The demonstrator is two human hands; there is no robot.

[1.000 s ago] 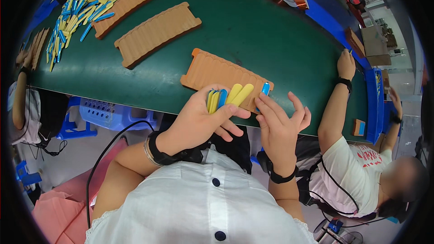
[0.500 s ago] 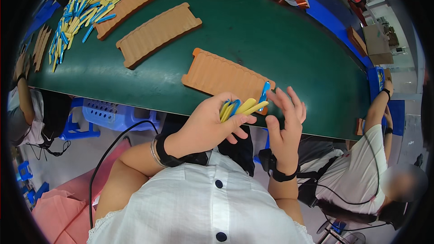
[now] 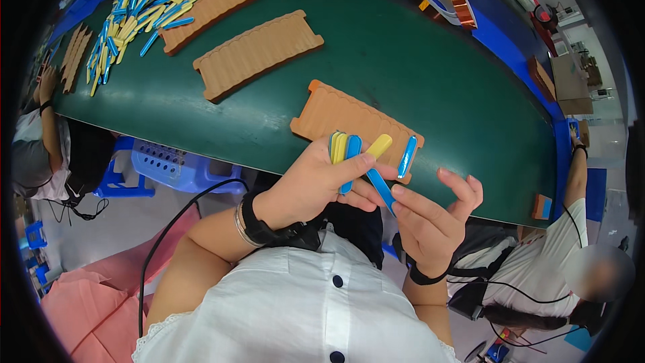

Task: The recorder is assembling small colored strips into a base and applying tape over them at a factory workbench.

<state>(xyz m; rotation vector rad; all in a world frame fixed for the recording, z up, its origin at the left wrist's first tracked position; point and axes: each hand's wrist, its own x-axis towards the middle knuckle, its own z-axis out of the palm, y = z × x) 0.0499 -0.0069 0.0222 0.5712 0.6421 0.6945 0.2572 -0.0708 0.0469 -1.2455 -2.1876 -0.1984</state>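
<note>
Near the front edge of the worktop [image 3: 484, 128], a brown grooved board [image 3: 346, 111] is lying at a slant, and both hands are working just over its front side. The left hand [image 3: 306, 178] is curling around a small bunch of yellow and blue strips [image 3: 342, 149], thumb pressing down, while one yellow strip [image 3: 381, 144] is sticking out over the board. The right hand [image 3: 433, 225] is pinching the lower end of a blue strip [image 3: 380, 189] between thumb and fingertips, its other fingers standing loosely apart. A moment ago those fingers were spreading without a strip; now they are gripping one, so a single piece is seemingly being parted from the bunch. Whether its upper end is touching the left fingers, I cannot tell. Another blue strip [image 3: 406, 156] is resting crosswise at the board's right end. Toward the worktop's far left corner, two more grooved boards [image 3: 259, 54] are lying beside a heap of loose strips [image 3: 134, 17].
</note>
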